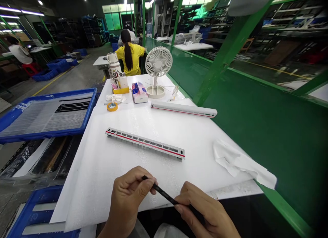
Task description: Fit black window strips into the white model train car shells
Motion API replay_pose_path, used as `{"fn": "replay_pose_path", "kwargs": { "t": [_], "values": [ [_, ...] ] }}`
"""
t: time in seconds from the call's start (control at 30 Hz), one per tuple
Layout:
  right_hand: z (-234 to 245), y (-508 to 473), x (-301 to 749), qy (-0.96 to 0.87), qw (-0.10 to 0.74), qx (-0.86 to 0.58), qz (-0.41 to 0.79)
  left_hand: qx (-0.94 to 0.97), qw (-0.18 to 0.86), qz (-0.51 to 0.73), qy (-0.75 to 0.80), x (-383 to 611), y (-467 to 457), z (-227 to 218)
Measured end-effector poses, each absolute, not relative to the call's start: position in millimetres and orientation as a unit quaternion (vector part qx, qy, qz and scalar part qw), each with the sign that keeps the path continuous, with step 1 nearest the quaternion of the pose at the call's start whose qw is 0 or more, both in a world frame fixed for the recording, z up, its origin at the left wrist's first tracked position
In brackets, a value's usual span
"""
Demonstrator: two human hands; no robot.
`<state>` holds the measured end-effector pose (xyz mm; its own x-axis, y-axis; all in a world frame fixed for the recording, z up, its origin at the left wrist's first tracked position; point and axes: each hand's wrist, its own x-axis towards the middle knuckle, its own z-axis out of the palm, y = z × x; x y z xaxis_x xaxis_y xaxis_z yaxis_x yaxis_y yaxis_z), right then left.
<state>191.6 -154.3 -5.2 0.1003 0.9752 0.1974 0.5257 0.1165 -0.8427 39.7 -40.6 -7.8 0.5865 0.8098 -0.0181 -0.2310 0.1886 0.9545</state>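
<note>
white foam (89, 186) holds two train shells (145, 143); left grip (128, 200) and right grip (207, 212) pinch one black strip (164, 194).

Blk strip (164, 194) looks matt plastic — train body (145, 143) glossy plastic, foam sheet (102, 186) rough & wipe (238, 161) soft cloth.

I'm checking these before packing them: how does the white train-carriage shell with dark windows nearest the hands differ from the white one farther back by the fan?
The nearer white model train carriage shell shows its row of dark windows and red stripe upward, while the farther white shell shows mostly plain white, with the red stripe low along its edge. The nearer shell lies mid-way on the white foam sheet; the farther shell lies back toward the white desk fan. Both are long, narrow and red-striped.
</note>
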Motion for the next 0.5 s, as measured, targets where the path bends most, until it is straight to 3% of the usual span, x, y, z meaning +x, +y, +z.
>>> {"fn": "replay_pose_path", "kwargs": {
  "t": [0.27, 0.5],
  "values": [
    [-12.8, -156.0, 182.9, -0.47, 0.46, -0.584, 0.477, 0.418, 0.754, 0.324, 0.391, 48.3, -49.3, 7.5],
    [-5.5, -154.2, 186.3, -0.44, 0.433, -0.613, 0.493, 0.4, 0.747, 0.321, 0.423, 50.3, -43.7, 8.0]
  ]
}}
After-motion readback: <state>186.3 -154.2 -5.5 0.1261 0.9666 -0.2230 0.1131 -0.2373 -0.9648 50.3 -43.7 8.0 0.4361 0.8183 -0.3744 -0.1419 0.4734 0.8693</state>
